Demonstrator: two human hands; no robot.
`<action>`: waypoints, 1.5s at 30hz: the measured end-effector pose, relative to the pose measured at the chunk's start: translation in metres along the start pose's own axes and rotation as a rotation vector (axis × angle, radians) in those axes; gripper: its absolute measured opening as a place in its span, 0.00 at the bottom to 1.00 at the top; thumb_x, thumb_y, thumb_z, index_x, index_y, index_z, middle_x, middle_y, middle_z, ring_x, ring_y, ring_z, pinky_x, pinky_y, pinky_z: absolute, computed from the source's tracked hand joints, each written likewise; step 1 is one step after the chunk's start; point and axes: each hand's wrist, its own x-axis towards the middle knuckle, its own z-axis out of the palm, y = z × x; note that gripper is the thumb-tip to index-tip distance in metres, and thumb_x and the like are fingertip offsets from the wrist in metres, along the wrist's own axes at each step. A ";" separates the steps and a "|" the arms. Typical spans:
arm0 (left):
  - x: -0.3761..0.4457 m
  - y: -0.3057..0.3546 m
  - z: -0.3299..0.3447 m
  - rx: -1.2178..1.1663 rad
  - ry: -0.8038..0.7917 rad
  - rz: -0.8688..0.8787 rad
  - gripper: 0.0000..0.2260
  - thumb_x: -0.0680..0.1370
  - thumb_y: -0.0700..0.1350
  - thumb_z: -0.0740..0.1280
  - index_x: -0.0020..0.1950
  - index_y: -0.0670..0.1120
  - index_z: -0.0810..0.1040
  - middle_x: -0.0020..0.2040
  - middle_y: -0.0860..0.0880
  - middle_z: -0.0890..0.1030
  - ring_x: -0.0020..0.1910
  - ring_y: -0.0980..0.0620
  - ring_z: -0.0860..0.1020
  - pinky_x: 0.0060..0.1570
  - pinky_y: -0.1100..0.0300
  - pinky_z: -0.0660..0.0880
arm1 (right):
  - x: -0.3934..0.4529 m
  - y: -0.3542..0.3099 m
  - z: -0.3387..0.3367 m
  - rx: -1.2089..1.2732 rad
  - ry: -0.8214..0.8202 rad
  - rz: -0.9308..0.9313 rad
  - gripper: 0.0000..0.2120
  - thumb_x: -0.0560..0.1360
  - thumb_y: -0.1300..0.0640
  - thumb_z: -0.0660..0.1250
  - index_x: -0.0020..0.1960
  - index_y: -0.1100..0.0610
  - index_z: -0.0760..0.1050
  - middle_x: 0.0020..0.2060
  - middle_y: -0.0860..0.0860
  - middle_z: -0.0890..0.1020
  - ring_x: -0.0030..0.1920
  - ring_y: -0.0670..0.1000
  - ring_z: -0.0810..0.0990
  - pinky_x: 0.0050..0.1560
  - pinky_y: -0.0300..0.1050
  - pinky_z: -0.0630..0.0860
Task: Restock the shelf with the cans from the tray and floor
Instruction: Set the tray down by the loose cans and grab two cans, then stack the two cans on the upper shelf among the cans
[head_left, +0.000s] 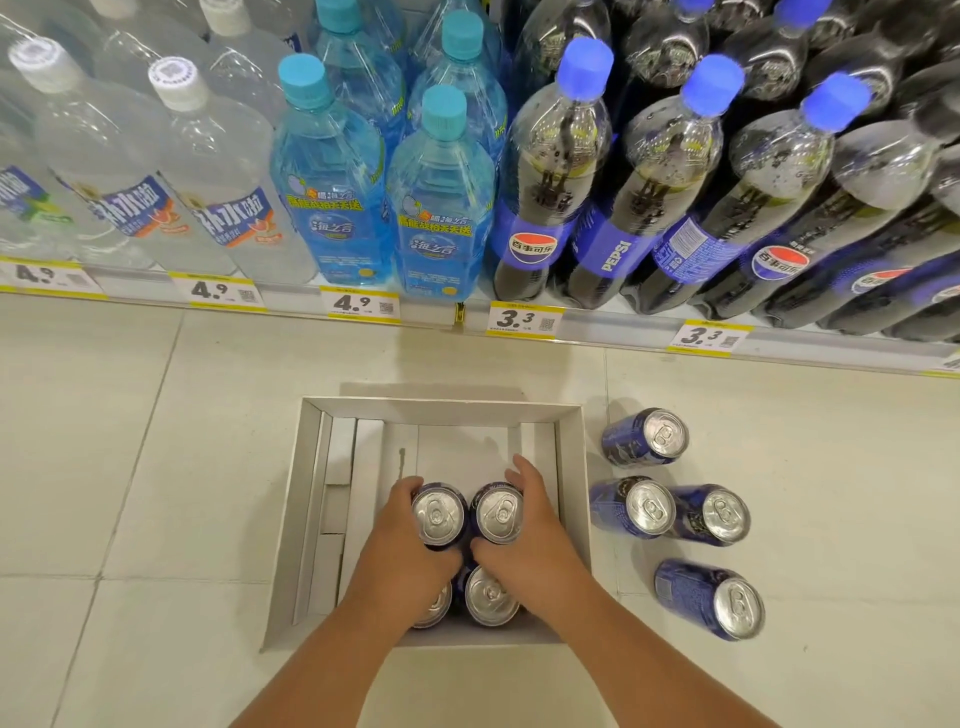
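While both hands grip upright cans in the tray, the shelf lies straight ahead.
Left hand (410, 540) wraps the left can (438, 514), right hand (524, 530) wraps the right can (500, 512); two more cans (488, 595) stand nearer under the wrists. Tray (306, 519) on floor, four loose cans (644, 436) to its right, right hand nearer them. Shelf (613, 325) beyond holds bottles (436, 208).

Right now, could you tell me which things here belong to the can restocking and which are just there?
Part of the job:
- cardboard tray
- four cans in the tray, two held by the left hand and right hand
- four cans on the floor
- shelf

Just there:
- clear water bottles
- blue water bottles
- cola bottles
- price tags
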 end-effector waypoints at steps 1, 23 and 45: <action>0.003 0.001 0.001 0.007 0.015 0.003 0.35 0.64 0.45 0.79 0.66 0.56 0.66 0.55 0.55 0.80 0.49 0.54 0.80 0.45 0.61 0.74 | 0.002 0.001 -0.001 -0.014 0.013 -0.023 0.48 0.66 0.59 0.76 0.76 0.39 0.53 0.71 0.39 0.68 0.68 0.45 0.72 0.69 0.46 0.70; -0.123 0.226 -0.173 -0.273 0.106 0.317 0.29 0.61 0.47 0.83 0.57 0.63 0.75 0.52 0.60 0.85 0.52 0.60 0.82 0.55 0.54 0.78 | -0.166 -0.247 -0.127 0.177 0.186 -0.420 0.25 0.65 0.60 0.81 0.57 0.45 0.78 0.50 0.42 0.85 0.51 0.43 0.82 0.50 0.34 0.76; -0.370 0.664 -0.395 -0.278 0.239 0.656 0.22 0.66 0.42 0.81 0.54 0.57 0.79 0.46 0.57 0.86 0.45 0.58 0.84 0.44 0.62 0.78 | -0.437 -0.625 -0.383 0.171 0.189 -0.755 0.22 0.64 0.44 0.80 0.57 0.40 0.80 0.51 0.38 0.85 0.52 0.39 0.82 0.51 0.34 0.76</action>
